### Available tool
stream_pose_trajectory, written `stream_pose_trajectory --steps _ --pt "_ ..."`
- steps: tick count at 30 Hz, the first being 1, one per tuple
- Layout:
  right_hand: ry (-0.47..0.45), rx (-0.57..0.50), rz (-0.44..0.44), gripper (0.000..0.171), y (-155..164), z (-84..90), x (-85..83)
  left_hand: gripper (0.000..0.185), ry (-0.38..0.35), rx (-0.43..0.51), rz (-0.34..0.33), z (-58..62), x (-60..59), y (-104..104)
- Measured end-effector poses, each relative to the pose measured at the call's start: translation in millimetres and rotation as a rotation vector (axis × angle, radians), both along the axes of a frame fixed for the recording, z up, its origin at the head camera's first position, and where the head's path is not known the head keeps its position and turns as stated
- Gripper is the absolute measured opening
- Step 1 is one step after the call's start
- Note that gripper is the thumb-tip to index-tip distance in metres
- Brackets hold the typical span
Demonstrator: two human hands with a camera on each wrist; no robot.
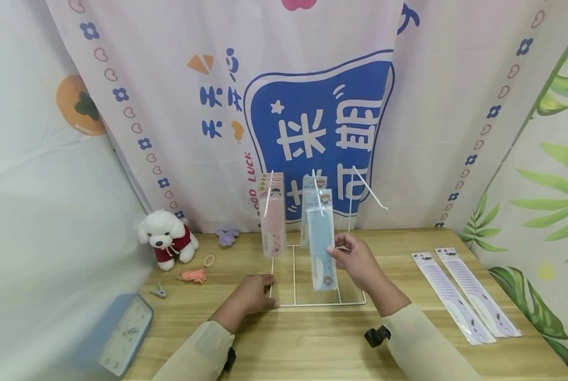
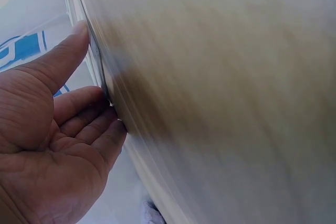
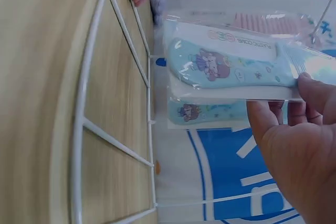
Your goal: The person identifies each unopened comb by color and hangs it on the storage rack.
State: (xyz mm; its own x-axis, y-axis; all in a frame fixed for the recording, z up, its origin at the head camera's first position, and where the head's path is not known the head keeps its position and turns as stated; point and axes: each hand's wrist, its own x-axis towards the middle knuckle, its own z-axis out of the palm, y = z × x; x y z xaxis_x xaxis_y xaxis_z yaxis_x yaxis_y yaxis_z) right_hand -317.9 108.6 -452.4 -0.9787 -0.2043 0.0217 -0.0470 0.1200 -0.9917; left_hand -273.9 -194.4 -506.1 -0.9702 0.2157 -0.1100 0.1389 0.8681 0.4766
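Note:
A white wire display rack (image 1: 308, 305) stands on the table, with hooks at its top. My right hand (image 1: 355, 259) pinches the edge of a blue packaged comb (image 1: 321, 246) between thumb and fingers; its top is at the middle hook. In the right wrist view this comb (image 3: 226, 69) shows a cartoon girl on its handle. Another blue packaged comb (image 3: 210, 113) hangs behind it. Several pink packaged combs (image 1: 272, 227) hang on the left hook. My left hand (image 1: 252, 294) rests at the rack's front left corner, fingertips touching the base wire (image 2: 100, 69).
Two purple packaged combs (image 1: 455, 299) (image 1: 479, 293) lie at the right. On the left are a white toy dog (image 1: 165, 238), a purple item (image 1: 227, 237), a ring (image 1: 209, 261), an orange item (image 1: 193, 275), a small clip (image 1: 158, 291) and a blue clock-like box (image 1: 127, 333). The right hook (image 1: 372, 190) is bare.

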Motion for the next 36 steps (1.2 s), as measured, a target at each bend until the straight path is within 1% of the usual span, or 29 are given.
stream_pose_trajectory --steps 4,8,11,15,23,28,33,36 --pt "0.030 -0.015 -0.038 0.021 -9 -4.4 -21.0 0.071 -0.005 0.004 0.003 -0.9 -0.2 0" --pt "0.085 0.032 -0.063 0.020 -16 -5.3 -36.3 0.071 -0.003 0.005 0.007 -1.5 -0.4 -1" --pt "0.110 0.061 -0.076 0.020 -19 -3.9 -43.5 0.070 0.006 0.002 0.001 -1.8 -0.4 -1" --pt "0.116 0.057 -0.079 0.021 -20 -4.5 -49.2 0.070 0.003 0.001 -0.004 -2.1 -0.4 0" --pt "0.162 0.068 -0.096 0.021 -24 -6.4 -57.0 0.073 -0.013 -0.003 0.010 -1.6 -2.0 -1" --pt "0.189 0.104 -0.116 0.021 -27 -5.4 -62.4 0.071 -0.008 -0.010 0.002 -1.7 -3.2 -1" --pt "0.189 0.115 -0.129 0.020 -27 -5.9 -63.2 0.072 -0.012 -0.010 0.003 -1.6 -2.5 0" --pt "0.182 0.096 -0.123 0.022 -25 -6.9 -62.0 0.072 -0.010 -0.012 0.007 -2.0 -2.8 0"
